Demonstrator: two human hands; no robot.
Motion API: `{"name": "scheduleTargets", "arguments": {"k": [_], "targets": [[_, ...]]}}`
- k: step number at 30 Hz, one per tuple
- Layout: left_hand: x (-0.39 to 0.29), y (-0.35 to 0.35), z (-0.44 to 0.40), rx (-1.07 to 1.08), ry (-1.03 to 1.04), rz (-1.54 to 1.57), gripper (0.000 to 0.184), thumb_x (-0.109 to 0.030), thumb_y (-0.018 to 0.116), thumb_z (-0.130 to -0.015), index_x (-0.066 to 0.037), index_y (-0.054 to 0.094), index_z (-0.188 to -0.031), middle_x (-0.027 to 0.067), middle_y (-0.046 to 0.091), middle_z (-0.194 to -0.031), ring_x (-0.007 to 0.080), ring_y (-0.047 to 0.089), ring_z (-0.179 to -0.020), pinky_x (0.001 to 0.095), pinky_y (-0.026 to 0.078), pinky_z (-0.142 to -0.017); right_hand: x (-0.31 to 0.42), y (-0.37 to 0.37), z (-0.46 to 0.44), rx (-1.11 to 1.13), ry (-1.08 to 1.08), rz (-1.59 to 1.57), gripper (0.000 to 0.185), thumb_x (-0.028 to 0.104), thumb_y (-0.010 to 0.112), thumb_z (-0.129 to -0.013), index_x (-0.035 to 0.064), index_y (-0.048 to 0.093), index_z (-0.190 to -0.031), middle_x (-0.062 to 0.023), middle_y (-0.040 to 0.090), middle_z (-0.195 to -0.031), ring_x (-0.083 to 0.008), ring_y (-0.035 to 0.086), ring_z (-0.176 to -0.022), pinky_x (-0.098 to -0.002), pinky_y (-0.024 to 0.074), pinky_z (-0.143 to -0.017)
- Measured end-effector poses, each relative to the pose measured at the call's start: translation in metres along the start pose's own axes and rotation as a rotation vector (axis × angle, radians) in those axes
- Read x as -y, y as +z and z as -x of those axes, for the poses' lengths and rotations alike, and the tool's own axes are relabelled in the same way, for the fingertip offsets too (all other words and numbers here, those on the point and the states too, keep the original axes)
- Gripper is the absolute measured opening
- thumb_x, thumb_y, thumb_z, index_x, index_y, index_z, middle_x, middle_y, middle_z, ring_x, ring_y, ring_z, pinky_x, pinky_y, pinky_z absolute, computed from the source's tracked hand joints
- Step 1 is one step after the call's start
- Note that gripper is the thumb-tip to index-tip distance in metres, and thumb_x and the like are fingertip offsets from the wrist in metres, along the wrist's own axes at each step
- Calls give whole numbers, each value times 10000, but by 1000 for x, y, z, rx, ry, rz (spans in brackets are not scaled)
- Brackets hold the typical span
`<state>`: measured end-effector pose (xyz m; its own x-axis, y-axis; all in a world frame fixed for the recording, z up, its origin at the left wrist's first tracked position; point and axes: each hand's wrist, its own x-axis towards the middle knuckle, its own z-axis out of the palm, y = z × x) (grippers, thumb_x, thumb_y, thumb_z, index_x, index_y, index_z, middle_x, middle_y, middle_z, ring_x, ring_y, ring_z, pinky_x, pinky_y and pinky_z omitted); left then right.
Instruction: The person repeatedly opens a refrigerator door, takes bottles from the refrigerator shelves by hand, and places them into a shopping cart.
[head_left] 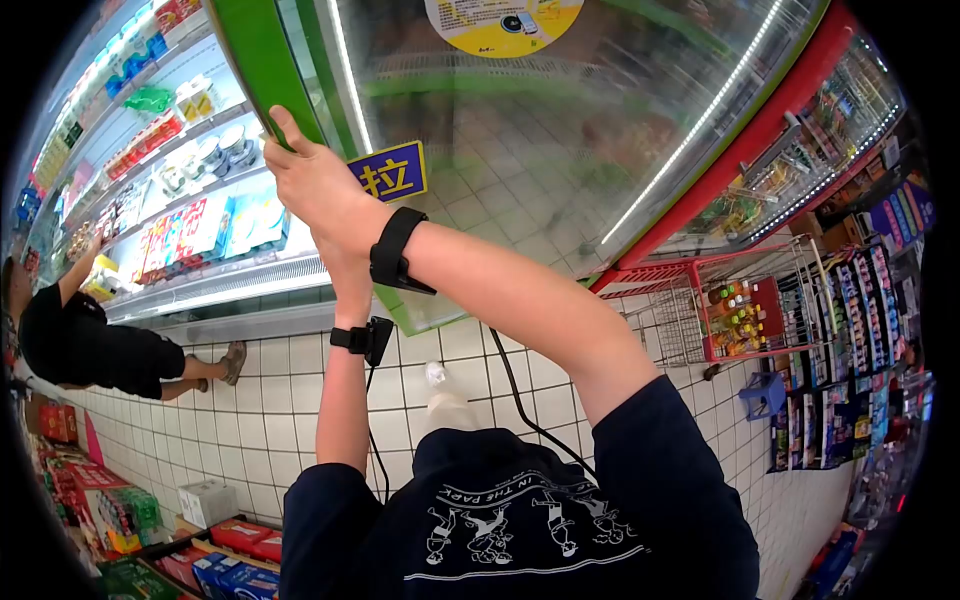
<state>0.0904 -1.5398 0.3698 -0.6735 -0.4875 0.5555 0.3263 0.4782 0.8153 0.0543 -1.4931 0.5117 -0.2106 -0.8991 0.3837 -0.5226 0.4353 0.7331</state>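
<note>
Status: door (252, 55) open, standing beside the lit shelves (225, 277). My right hand (325, 195) grips its green edge. My left hand (342, 262) is largely hidden behind it; finger state cannot be determined. Door closure: not done. Goods in hand: none visible.

Bright white strip lights glare along the glass door (470, 150); the curved, fisheye-distorted edges fall to black.
</note>
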Motion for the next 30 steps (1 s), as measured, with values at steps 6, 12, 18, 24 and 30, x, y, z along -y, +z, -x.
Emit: {"name": "scheduleTargets", "arguments": {"k": [6,12,18,24,30], "targets": [[-8,-34,60,66,197,-148,343,-75,619,-894,48,499,-1191,251,563,-1151,404,538,-1091,447,426,-939,16,-50,45,-135,19,-47,207,163,641,-764,123,771,-920,7,650,-1062,-184,405,-1315,-610,36,-1218],[-23,-78,95,283,43,-88,297,-62,691,-863,36,533,-1094,209,631,-994,329,640,-904,380,511,-782,29,-104,91,-72,-6,-30,313,200,640,-771,63,704,-1046,-33,621,-1104,-204,393,-1334,-611,76,-1207],[-35,-122,94,612,-68,187,351,-168,822,-801,9,596,-1004,109,672,-906,163,668,-830,293,544,-705,36,-147,136,-5,-44,-36,263,214,632,-785,116,712,-1015,-2,616,-1119,-164,362,-1374,-658,126,-1169],[-8,-122,96,883,-67,311,461,-278,834,-790,-5,678,-1127,119,708,-1064,174,679,-923,307,556,-758,29,-190,181,108,-66,-215,266,331,693,-834,192,679,-1060,58,618,-1157,-70,464,-1266,-648,158,-1103],[3,-90,109,1314,-38,490,431,-270,870,-732,-9,739,-1050,115,739,-882,191,700,-785,314,573,-743,61,-231,206,132,188,-332,275,308,874,-681,202,692,-856,58,650,-1091,-149,515,-1135,-405,376,-1036]]}}
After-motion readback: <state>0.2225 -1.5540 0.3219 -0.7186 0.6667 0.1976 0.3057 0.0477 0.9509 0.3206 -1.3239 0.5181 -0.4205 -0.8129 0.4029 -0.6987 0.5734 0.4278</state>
